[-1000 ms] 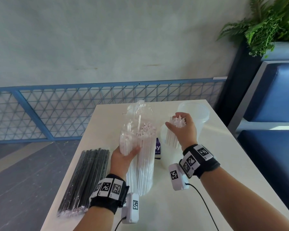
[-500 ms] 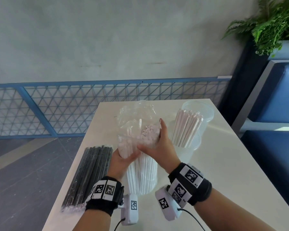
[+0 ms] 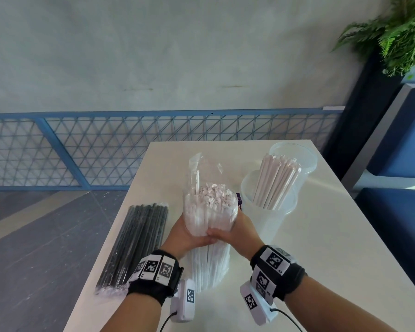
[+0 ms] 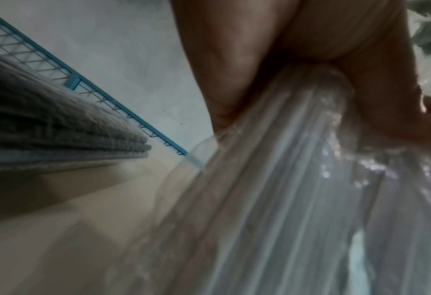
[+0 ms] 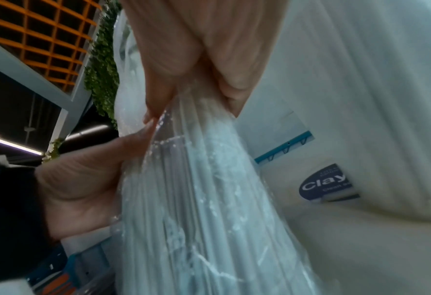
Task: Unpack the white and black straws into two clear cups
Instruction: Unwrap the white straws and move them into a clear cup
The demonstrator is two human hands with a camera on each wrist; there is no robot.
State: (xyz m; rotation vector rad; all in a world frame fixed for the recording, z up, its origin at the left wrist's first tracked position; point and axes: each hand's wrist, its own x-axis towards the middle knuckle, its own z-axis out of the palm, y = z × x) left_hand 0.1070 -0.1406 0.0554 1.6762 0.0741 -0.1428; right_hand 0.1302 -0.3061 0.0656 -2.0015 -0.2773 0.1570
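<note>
Both hands hold one clear plastic bag of white straws [image 3: 210, 213], which stands upright on the white bench [image 3: 321, 236], near its front middle. The left hand [image 3: 186, 236] wraps the bag from the left side, and its grip is closed around the bundle below the open top. The right hand [image 3: 237, 232] wraps the same bag from the right side, also grasping it with curled fingers; the thumbs of the two hands touch at the front of the bag. In the left wrist view the left hand [image 4: 272, 59] presses into the plastic, and in the right wrist view the right hand [image 5: 196, 49] pinches the film against the straws. The tops of the straws show in the open mouth of the bag, and one straw stands higher than the others.

To the right of the bag stands a clear cup [image 3: 268, 221] with a smaller bundle of white straws [image 3: 276, 183] inside, leaning to the far right. Behind it stands a second clear cup [image 3: 307, 161]. A sealed pack of black straws [image 3: 137, 245] lies flat along the left edge of the bench, apart from the hands. A green plant [image 3: 393, 32] is at the top right corner.
</note>
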